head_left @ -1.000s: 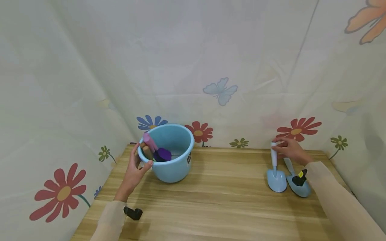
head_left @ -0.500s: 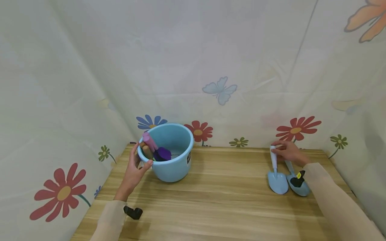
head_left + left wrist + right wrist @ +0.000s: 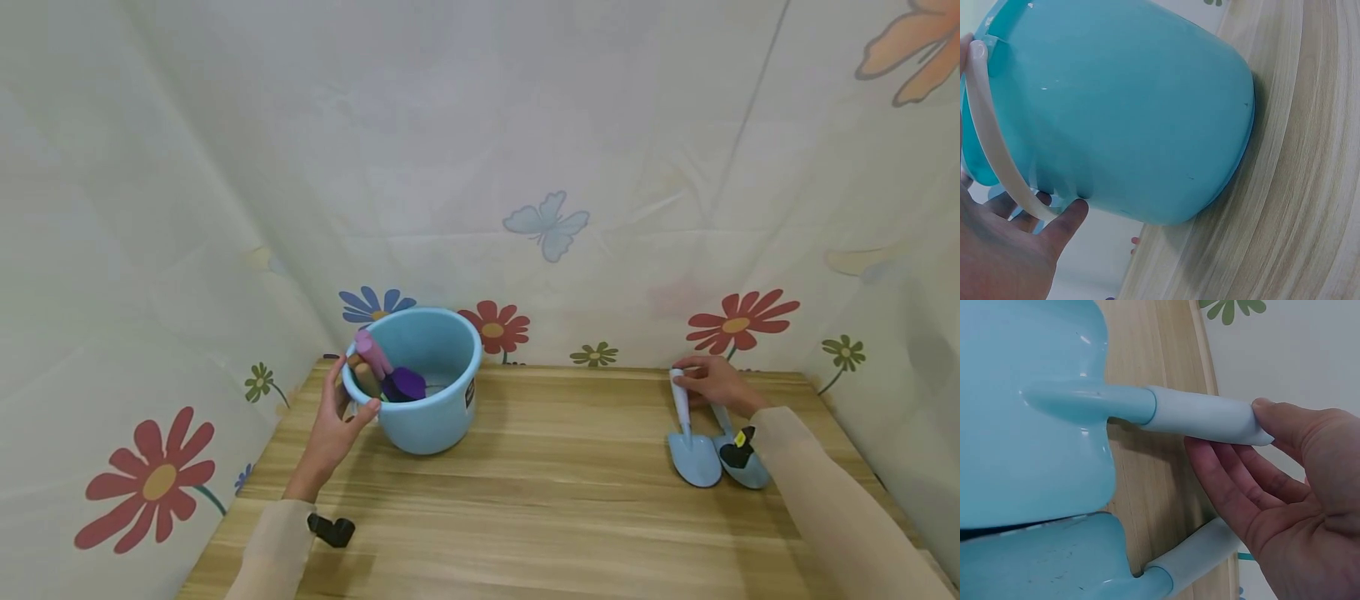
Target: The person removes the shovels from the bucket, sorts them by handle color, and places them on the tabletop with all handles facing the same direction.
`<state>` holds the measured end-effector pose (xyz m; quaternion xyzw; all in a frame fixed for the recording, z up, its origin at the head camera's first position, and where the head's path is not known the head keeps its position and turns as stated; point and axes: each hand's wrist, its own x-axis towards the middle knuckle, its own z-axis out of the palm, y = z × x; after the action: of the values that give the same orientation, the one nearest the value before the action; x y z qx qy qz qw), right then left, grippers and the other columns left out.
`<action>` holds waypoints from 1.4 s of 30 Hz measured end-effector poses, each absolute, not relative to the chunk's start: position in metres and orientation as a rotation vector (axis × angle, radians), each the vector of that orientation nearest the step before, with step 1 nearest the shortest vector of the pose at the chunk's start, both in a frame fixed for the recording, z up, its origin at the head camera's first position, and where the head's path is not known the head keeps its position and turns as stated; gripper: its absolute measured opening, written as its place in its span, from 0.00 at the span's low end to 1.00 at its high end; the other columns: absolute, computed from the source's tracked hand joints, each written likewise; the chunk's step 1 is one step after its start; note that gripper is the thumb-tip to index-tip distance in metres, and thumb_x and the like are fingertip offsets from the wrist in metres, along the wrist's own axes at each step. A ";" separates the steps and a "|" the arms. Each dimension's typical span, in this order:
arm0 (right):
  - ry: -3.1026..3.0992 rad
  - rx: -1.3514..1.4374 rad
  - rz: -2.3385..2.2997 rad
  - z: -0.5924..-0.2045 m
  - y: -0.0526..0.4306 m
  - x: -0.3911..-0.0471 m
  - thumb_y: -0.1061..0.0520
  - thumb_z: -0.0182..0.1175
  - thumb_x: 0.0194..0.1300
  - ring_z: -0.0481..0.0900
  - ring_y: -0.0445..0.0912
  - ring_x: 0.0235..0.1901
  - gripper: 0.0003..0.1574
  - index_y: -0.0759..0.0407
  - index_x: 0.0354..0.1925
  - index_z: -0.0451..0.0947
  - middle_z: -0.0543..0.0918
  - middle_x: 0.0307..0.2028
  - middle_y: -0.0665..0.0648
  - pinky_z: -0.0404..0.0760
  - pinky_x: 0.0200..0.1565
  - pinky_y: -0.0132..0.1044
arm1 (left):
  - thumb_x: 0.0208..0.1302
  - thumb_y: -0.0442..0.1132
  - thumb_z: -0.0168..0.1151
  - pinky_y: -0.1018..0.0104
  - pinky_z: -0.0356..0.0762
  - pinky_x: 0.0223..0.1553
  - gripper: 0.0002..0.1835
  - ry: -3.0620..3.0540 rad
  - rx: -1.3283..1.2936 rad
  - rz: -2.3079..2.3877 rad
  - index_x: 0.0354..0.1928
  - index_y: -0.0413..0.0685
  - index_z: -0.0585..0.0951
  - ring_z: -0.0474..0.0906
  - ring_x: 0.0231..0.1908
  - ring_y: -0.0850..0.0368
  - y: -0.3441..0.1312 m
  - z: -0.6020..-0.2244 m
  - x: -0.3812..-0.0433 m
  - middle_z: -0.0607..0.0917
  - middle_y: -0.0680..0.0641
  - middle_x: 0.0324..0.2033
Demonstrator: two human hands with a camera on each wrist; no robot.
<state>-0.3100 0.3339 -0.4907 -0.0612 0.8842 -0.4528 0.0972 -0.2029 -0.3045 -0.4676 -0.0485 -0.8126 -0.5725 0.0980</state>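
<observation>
A light blue bucket [image 3: 431,429] stands at the table's left back. My left hand [image 3: 333,425] grips its rim, thumb on the near side. In the left wrist view, the bucket's white carrying handle [image 3: 991,131] hangs against the hand. Inside are pink handles [image 3: 375,354], brown handles [image 3: 367,381] and a purple blade [image 3: 408,383]. On the right, my right hand [image 3: 717,385] pinches the white grip of a light blue hand trowel [image 3: 695,460] between thumb and fingers. A second matching trowel [image 3: 1041,565] lies beside it, partly hidden under the wrist in the head view.
The wooden table [image 3: 540,500] spreads between the bucket and the trowels. A white cloth [image 3: 420,150] printed with flowers and butterflies closes off the back and both sides. A black wrist camera mount [image 3: 330,530] hangs below the left sleeve.
My right hand has drawn slightly toward me with the trowel. Its blade has swung a little to the right, closer to the second trowel. The left hand and bucket have stayed put.
</observation>
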 end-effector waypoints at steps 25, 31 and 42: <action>2.633 -0.161 -1.292 -0.496 0.336 -0.312 0.58 0.62 0.75 0.85 0.58 0.43 0.31 0.74 0.68 0.68 0.78 0.54 0.78 0.87 0.42 0.47 | 0.71 0.46 0.66 0.22 0.52 0.65 0.51 -2.392 -0.156 -1.709 0.82 0.74 0.41 0.46 0.78 0.35 -0.305 -0.469 -0.204 0.50 0.38 0.80; 2.618 -0.138 -1.299 -0.496 0.336 -0.311 0.56 0.62 0.75 0.85 0.61 0.46 0.33 0.72 0.69 0.66 0.77 0.57 0.79 0.88 0.42 0.47 | 0.71 0.46 0.66 0.22 0.52 0.65 0.51 -2.387 -0.168 -1.712 0.82 0.74 0.42 0.47 0.78 0.36 -0.305 -0.470 -0.204 0.50 0.38 0.80; 2.599 -0.118 -1.296 -0.496 0.334 -0.308 0.57 0.63 0.74 0.87 0.57 0.43 0.35 0.72 0.70 0.64 0.79 0.55 0.78 0.87 0.42 0.48 | 0.71 0.45 0.66 0.23 0.52 0.66 0.51 -2.374 -0.182 -1.731 0.82 0.69 0.41 0.47 0.78 0.37 -0.306 -0.470 -0.203 0.51 0.38 0.80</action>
<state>-0.3083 0.3345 -0.4962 -0.0403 0.8880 -0.4429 0.1170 -0.2030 -0.3057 -0.4702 -0.0616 -0.8025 -0.5851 0.0989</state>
